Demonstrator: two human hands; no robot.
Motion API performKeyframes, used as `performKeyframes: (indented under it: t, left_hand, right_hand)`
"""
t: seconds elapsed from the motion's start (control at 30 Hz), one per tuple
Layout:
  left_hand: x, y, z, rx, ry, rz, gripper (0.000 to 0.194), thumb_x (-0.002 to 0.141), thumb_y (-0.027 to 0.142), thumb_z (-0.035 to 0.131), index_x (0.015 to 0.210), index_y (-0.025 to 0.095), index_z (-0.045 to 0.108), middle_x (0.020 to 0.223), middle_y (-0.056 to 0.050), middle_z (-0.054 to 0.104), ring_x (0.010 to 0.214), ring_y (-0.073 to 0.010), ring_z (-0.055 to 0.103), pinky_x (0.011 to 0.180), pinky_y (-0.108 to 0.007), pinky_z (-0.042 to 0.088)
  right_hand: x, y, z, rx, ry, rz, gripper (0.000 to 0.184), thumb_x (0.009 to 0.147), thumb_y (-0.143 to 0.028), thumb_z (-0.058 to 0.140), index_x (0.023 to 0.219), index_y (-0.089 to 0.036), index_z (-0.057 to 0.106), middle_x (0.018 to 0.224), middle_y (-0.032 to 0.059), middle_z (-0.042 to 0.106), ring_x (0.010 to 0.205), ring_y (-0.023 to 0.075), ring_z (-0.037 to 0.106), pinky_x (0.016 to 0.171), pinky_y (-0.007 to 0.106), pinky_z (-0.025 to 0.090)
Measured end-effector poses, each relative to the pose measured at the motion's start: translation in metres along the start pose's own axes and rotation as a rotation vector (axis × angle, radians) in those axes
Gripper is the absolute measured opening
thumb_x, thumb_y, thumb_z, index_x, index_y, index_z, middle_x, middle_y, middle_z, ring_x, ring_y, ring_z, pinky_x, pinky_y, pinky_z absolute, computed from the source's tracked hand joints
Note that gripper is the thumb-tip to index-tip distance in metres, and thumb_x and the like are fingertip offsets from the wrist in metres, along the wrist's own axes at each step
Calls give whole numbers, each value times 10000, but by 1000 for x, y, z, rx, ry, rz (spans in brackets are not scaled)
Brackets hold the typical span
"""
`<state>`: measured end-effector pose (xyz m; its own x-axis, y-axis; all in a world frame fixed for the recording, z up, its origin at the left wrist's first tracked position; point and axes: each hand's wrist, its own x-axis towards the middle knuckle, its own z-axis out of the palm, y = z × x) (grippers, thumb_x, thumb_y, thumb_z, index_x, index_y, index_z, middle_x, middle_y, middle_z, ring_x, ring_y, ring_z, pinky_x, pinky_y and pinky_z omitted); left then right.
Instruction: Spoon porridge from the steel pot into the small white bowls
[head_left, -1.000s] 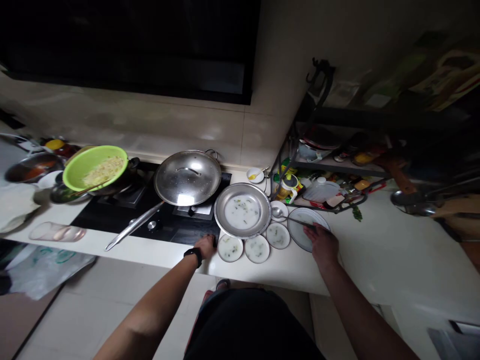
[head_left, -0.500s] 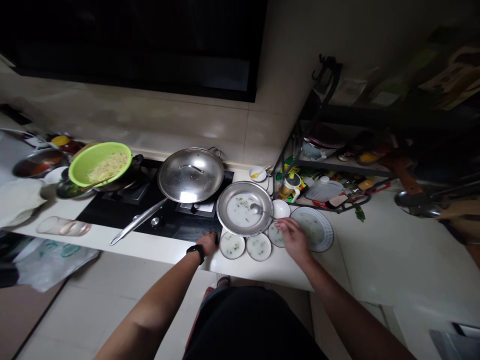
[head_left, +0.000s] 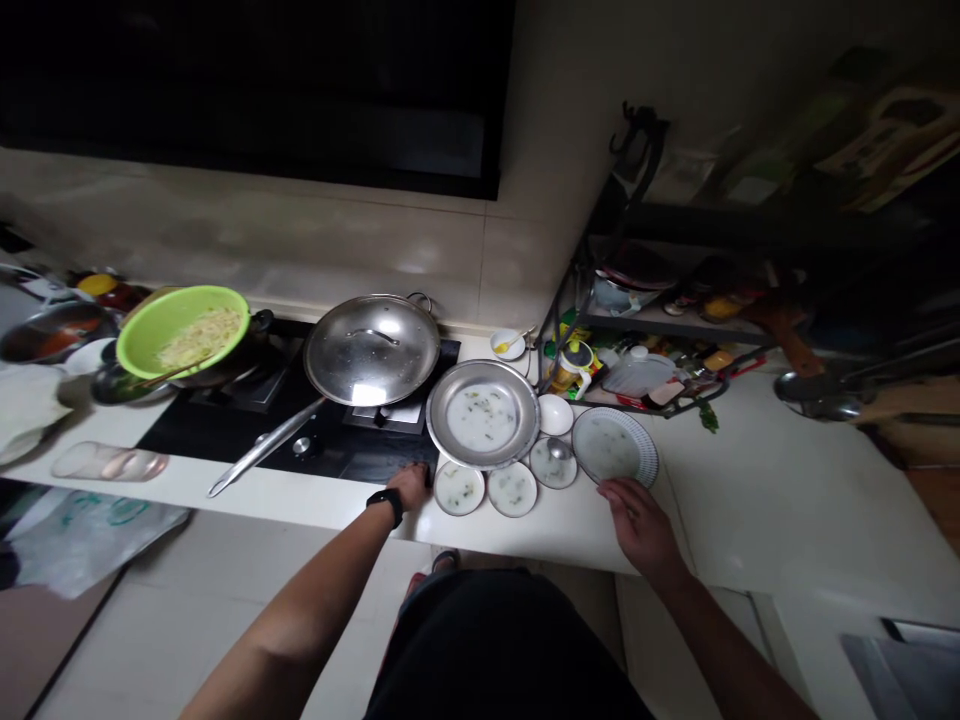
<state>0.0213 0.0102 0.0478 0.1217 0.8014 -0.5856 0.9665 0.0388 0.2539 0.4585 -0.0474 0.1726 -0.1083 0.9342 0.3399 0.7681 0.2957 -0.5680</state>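
Your left hand (head_left: 410, 486) rests on the front edge of the black hob (head_left: 187, 440), fingers bent down against it. Your right hand (head_left: 639, 524) lies open, fingers loosely spread, just below a blue-rimmed plate (head_left: 615, 447). Between your hands sit a large steel plate (head_left: 482, 414), three saucers (head_left: 512, 489), a white bowl (head_left: 555, 414), and a spoon (head_left: 559, 449) on the rightmost saucer.

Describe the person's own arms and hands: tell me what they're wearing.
Both arms are bare, with no sleeve in view, and neither hand wears a glove. At the wrist of the left hand sits a black smartwatch or fitness band on a black strap. The wrist of the right hand shows nothing worn.
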Motion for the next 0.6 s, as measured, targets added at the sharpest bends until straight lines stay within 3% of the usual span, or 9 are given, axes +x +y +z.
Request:
performKeyframes:
  t: [0.13,0.27,0.33,0.47,0.6]
  left_hand:
    - [1,0,-1,-1,-11,2,282,831,326,647,1045,145,684,1136,-182,727,1055,-302,703,884,-352,516]
    - [1,1,-1,2,-20,-11,305,813,313,669,1065,141,687,1138,-182,731,1060,-298,705,872,-335,517]
    - [1,2,-1,8,-24,-12,314,808,316,673,1067,140,689,1141,-182,732,1060,-302,706,874,-338,519]
    - [1,2,-2,13,-17,-4,298,821,314,656,1058,138,693,1142,-184,734,1067,-304,705,883,-340,518]
    - [0,3,-2,-3,-17,-8,293,815,330,663,1039,143,692,1143,-181,733,1055,-301,709,863,-329,519]
  right_hand:
    - [-18,5,15,175,28,241,363,985,-515,523,951,-235,752,992,105,774,914,256,743,871,417,599]
    - [-25,10,24,463,208,707,499,873,-652,630,994,-174,709,801,102,780,772,270,772,800,433,621]
    - [-27,13,23,613,318,872,550,794,-662,713,991,-148,694,738,90,769,744,277,777,783,441,630]
    - [-29,19,17,811,480,963,521,670,-559,855,919,-133,689,760,73,760,706,267,772,752,441,650]
    - [-31,17,11,847,511,997,523,618,-521,895,900,-127,697,794,70,763,685,252,769,757,421,658]
